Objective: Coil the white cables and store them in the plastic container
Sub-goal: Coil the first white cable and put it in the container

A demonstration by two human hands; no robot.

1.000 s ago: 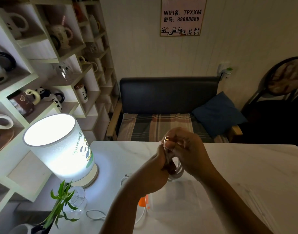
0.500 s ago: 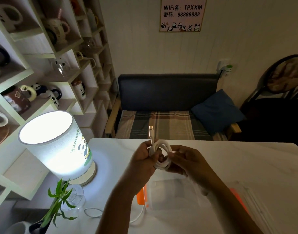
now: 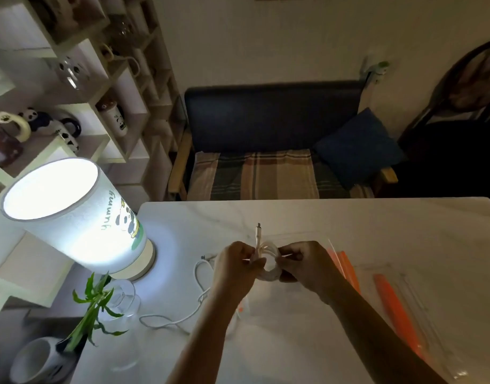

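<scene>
A white cable wound into a small coil (image 3: 269,260) is held over the white table (image 3: 349,225), its plug end sticking up. My left hand (image 3: 234,268) pinches the coil's left side and my right hand (image 3: 305,266) grips its right side. A second white cable (image 3: 188,314) lies loose on the table to the left, beneath my left arm. The clear plastic container (image 3: 302,242) sits under my hands, mostly hidden. Its clear lid with orange clips (image 3: 399,314) lies to the right.
A lit lamp (image 3: 80,225) stands at the table's left. A plant in a glass vase (image 3: 119,303) and a mug (image 3: 38,358) are at the near left. Shelves with mugs line the left wall. A sofa stands beyond the table's far edge.
The view tilted down. My hands with the coil moved lower, closer to the table. The coil went from half-covered by my hands to a neat loop held on both sides.
</scene>
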